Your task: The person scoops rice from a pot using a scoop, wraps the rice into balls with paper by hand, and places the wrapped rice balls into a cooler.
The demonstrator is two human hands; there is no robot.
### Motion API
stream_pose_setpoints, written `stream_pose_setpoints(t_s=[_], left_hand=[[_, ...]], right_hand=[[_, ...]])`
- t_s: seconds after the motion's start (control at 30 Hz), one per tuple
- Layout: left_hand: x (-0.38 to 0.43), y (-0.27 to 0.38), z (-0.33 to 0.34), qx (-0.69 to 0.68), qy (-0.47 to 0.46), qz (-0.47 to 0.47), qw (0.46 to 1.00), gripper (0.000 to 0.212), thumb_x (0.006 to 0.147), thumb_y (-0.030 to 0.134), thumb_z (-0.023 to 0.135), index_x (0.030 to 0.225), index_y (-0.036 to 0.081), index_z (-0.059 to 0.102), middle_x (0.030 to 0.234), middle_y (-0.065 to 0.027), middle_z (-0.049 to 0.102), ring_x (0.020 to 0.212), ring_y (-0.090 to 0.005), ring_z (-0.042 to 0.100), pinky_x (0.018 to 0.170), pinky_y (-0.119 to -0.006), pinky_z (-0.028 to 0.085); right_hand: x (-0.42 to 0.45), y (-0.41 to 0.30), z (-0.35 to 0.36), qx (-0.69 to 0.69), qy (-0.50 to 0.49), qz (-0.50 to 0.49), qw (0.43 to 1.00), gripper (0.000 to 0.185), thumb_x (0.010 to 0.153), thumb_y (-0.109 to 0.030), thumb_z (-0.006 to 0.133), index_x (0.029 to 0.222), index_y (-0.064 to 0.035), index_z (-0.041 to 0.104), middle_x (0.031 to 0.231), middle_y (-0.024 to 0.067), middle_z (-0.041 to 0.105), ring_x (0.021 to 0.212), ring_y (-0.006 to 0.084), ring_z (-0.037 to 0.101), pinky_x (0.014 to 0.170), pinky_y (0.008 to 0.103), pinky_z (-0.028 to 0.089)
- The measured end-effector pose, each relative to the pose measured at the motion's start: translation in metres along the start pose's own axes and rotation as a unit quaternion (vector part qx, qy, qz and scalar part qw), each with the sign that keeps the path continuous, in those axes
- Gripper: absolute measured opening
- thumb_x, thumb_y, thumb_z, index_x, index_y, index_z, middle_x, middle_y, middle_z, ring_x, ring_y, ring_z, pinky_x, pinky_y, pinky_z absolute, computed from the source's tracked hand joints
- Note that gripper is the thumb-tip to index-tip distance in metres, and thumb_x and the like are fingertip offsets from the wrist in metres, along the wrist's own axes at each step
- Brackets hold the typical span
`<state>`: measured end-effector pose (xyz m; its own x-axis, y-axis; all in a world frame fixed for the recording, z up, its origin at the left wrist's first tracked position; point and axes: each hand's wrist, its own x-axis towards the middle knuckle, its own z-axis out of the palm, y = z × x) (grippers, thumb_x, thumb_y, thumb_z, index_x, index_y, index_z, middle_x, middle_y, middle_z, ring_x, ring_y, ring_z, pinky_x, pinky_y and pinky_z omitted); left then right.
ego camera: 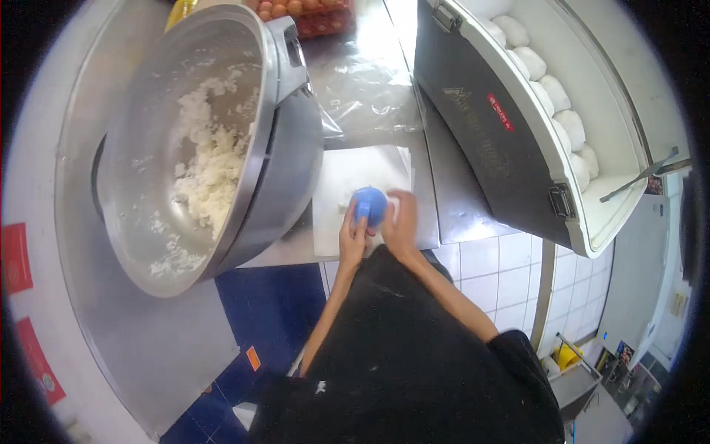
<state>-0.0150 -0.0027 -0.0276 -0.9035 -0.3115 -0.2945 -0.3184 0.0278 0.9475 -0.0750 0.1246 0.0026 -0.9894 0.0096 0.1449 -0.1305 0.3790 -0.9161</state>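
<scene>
My left hand [352,233] grips a round blue plastic cup or scoop [371,204], its short handle lying along my fingers. Close against the cup's right side is my right hand [401,222], blurred, with curled fingers. Something white shows by those fingertips; I cannot tell whether they hold it. Both hands are over a stack of white paper sheets [333,177] on a metal worktop. A small white clump [342,207] lies on the top sheet. To the left, a big metal pot [297,150] tilts towards me, with cooked white rice [213,175] inside.
At right stands a dark-sided cool box [477,127], opened, with several rounded white bundles [554,91] inside. Clear plastic film [366,100] covers the worktop beyond the paper. Eggs [294,8] sit in a red tray [333,22] at the back.
</scene>
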Motion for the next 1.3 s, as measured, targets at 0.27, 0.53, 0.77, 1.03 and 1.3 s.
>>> stream_pose_setpoints(t_s=[0.27, 0.53, 0.77, 1.03, 1.3], left_hand=[[-0.033, 0.053, 0.022, -0.072, 0.014, 0.011, 0.997, 0.048, 0.106, 0.022, 0.050, 0.153, 0.016, 0.041, 0.076, -0.0030, 0.060, 0.053, -0.0032, 0.044, 0.046, -0.019, 0.035], [-0.118, 0.284, -0.040, 0.067, 0.120, 0.318, 0.938, 0.064, 0.101, 0.027, 0.058, 0.153, 0.006, 0.027, 0.138, -0.0176, 0.054, 0.066, -0.0095, 0.060, 0.043, -0.020, 0.043], [-0.069, 0.392, -0.148, 0.480, 0.291, 0.390, 0.730, 0.037, 0.105, 0.029, 0.054, 0.129, 0.001, 0.061, 0.097, -0.0093, 0.067, 0.083, -0.0155, 0.064, 0.075, -0.030, 0.051], [-0.079, 0.184, -0.043, 0.278, -0.092, 0.281, 0.914, 0.034, 0.084, 0.013, 0.075, 0.116, 0.004, 0.067, 0.115, -0.0146, 0.067, 0.111, -0.0313, 0.062, 0.096, -0.039, 0.048], [-0.047, 0.011, -0.074, 0.413, -0.071, 0.247, 0.874, 0.025, 0.086, 0.018, 0.073, 0.110, 0.009, 0.071, 0.116, -0.0084, 0.067, 0.119, -0.0281, 0.058, 0.113, -0.049, 0.034]], right_hand=[[-0.046, 0.051, -0.093, -0.234, -0.347, -0.207, 0.884, 0.058, 0.078, -0.012, 0.073, 0.133, -0.0074, 0.054, 0.151, 0.0164, 0.042, 0.146, 0.0368, 0.032, 0.117, 0.0485, 0.033], [-0.069, 0.079, -0.088, -0.192, -0.331, -0.246, 0.891, 0.029, 0.086, -0.015, 0.068, 0.114, -0.0088, 0.066, 0.132, 0.0120, 0.061, 0.135, 0.0364, 0.047, 0.110, 0.0489, 0.041], [-0.067, 0.051, -0.086, -0.242, -0.334, -0.224, 0.883, 0.018, 0.088, -0.013, 0.064, 0.105, -0.0052, 0.067, 0.105, 0.0148, 0.070, 0.113, 0.0365, 0.062, 0.104, 0.0488, 0.045], [-0.059, 0.026, -0.086, -0.107, -0.296, -0.067, 0.947, 0.010, 0.089, -0.008, 0.067, 0.096, -0.0009, 0.068, 0.091, 0.0180, 0.071, 0.082, 0.0371, 0.069, 0.076, 0.0427, 0.055], [-0.068, 0.036, -0.086, -0.125, -0.238, -0.029, 0.963, 0.012, 0.089, -0.009, 0.070, 0.097, 0.0004, 0.068, 0.091, 0.0187, 0.071, 0.080, 0.0368, 0.069, 0.072, 0.0402, 0.054]])
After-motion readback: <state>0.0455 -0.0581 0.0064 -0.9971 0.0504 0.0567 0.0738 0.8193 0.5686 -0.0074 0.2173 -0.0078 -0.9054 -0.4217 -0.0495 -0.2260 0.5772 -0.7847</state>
